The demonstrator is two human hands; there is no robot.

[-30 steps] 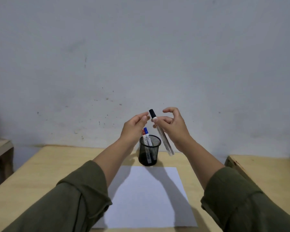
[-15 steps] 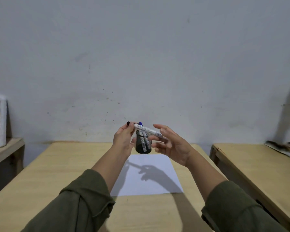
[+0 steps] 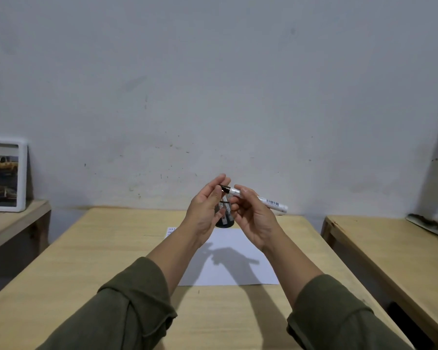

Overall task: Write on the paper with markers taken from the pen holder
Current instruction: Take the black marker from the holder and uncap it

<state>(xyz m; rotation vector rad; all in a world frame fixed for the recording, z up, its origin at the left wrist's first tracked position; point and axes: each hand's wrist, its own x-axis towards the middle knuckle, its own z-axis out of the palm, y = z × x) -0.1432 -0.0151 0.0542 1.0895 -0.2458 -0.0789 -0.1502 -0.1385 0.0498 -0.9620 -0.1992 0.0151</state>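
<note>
Pale grey wall is filling the background, and the wooden surface (image 3: 106, 248) is stretching ahead of you with the paper (image 3: 238, 274) lying flat on it, faint marks showing near its far left corner. You are holding the marker (image 3: 263, 200) up over the far end of the paper, its long axis running nearly level, dark cap end pointing left, barcoded tail pointing right. Your right hand (image 3: 254, 221) is closing its fingers around the barrel. Your left hand (image 3: 208, 210) is half open, fingertips meeting the cap (image 3: 225, 188), likely getting ready to pull it leftward along that axis. Just behind your hands the pen holder (image 3: 225, 218) is standing upright at the paper's far edge, mostly hidden. A framed picture (image 3: 4, 176) is leaning far left, well apart.
</note>
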